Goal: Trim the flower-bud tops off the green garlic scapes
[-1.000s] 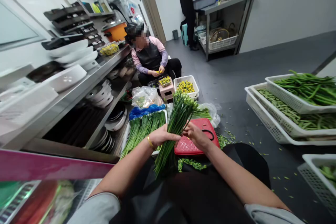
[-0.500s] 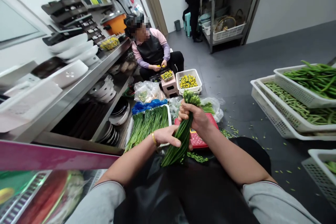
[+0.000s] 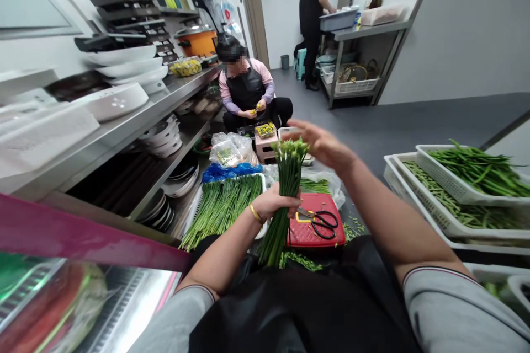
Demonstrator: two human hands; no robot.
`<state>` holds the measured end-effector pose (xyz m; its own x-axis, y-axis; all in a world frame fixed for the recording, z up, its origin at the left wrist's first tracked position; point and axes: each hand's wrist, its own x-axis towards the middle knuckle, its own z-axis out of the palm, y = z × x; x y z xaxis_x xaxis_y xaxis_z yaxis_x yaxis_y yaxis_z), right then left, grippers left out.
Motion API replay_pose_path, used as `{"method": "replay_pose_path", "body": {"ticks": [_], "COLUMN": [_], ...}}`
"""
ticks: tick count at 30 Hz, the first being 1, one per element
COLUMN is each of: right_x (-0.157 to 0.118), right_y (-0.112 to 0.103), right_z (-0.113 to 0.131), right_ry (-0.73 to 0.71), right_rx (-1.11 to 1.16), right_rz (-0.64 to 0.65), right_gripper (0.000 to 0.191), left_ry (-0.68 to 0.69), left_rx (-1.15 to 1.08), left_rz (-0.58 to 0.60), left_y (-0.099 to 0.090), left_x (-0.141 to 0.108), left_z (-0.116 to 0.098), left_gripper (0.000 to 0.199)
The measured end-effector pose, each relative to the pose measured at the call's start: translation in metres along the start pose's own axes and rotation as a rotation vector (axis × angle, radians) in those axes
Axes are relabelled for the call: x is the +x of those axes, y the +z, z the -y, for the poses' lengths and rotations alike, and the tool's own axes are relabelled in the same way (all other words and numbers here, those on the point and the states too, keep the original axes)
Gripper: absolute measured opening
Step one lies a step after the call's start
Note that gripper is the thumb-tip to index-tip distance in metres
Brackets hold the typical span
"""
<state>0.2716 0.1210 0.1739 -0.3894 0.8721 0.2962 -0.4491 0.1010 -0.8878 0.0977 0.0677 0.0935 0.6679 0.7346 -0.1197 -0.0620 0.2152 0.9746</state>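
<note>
My left hand [image 3: 278, 202] is wrapped around the middle of a bunch of flowering chives [image 3: 290, 168]. The bunch stands nearly upright, pale buds at the top and long green stems hanging below my fist. Just above and right of the buds is my right hand [image 3: 327, 146], fingers stretched out and slightly blurred, holding nothing. Black-handled scissors [image 3: 325, 224] lie on a red box [image 3: 306, 238] behind the bunch. To the left, a white tray [image 3: 264, 181] carries many more chive stems. Cut green bits [image 3: 304, 261] lie below the red box.
A co-worker [image 3: 248, 85] sits ahead, handling yellow flowers beside a pink stool [image 3: 265, 149]. Another person [image 3: 312, 16] stands at a steel table. White baskets [image 3: 414, 201] of green beans stand at right. Steel shelving [image 3: 165, 105] with dishes runs along the left.
My right hand has let go of the bunch's top and opened, moving up and right. My left hand has closed around the stems. The bunch is more upright, and the scissors now show.
</note>
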Motion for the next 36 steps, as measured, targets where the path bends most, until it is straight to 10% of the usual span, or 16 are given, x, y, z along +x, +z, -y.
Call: {"method": "replay_pose_path", "body": {"ticks": [7,12,18,20,27,36], "right_x": [0.032,0.034,0.015,-0.009,-0.124,-0.144], "right_y": [0.013,0.024,-0.020,-0.043,-0.080,-0.114], "right_z": [0.020,0.003,-0.002,-0.034,-0.212,-0.259], "right_ry": [0.036,0.028,-0.217,0.063,0.692,0.778], "right_rx": [-0.763,-0.875,-0.859,-1.193,-1.525,-1.616], "right_rz": [0.310,0.397,-0.099,-0.213,0.123,0.113], "right_gripper": [0.018,0.013,0.033,0.035,0.021,0.038], "left_ry": [-0.099,-0.180,-0.124,-0.087,0.176,-0.311], "left_rx": [-0.101,-0.238,-0.174,-0.099,0.612,0.285], "left_rz": [0.065,0.150,-0.074,-0.180,-0.557,-0.176], "left_y": [0.000,0.001,-0.010,-0.016,-0.048,-0.047], "left_x": [-0.006,-0.005,-0.010,-0.013,-0.023,-0.046], "left_z": [0.012,0.026,0.029,0.029,0.002,-0.032], "left_gripper": [0.042,0.050,0.049,0.047,0.028,0.051]}}
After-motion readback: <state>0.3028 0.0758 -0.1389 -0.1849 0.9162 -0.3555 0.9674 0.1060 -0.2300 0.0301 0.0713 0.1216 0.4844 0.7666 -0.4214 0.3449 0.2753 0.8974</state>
